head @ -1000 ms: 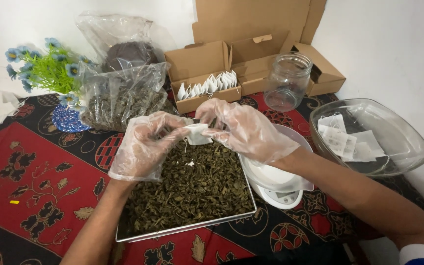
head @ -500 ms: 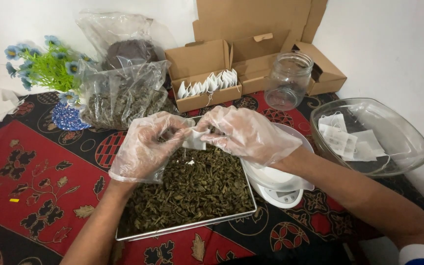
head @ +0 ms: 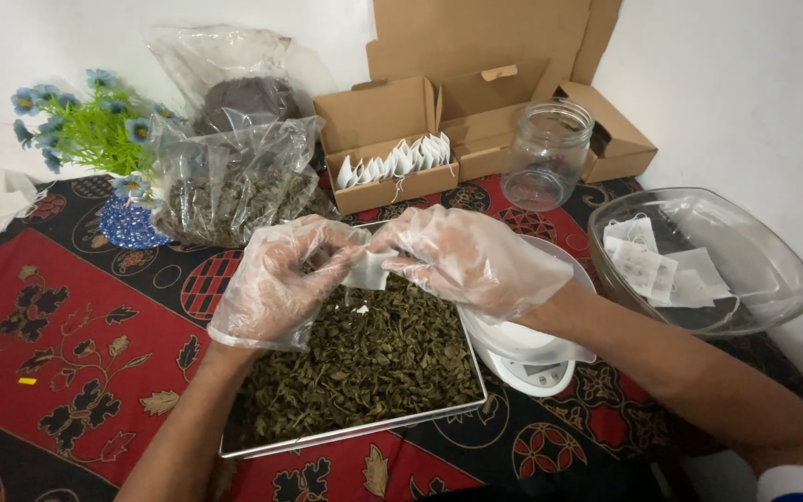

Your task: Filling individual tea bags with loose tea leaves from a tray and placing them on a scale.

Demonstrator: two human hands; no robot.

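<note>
Both hands wear loose clear plastic gloves. My left hand (head: pixel 276 279) and my right hand (head: pixel 467 256) pinch a small white tea bag (head: pixel 366 268) between them, each gripping one side. They hover over a square metal tray (head: pixel 355 432) filled with dried green tea leaves (head: pixel 364 353). My right forearm crosses above a white kitchen scale (head: pixel 527 358) with a white bowl on it.
A cardboard box (head: pixel 388 167) holds several white tea bags; more open boxes stand behind. An empty glass jar (head: pixel 546 153), a glass bowl (head: pixel 764 279) with tea bags, plastic bags of leaves (head: pixel 230 181) and blue flowers (head: pixel 95 130) sit on a red-black patterned cloth (head: pixel 58 325).
Both hands have sunk slightly with the tea bag and shifted their fingers on it; the bag now hangs a little lower over the leaves.
</note>
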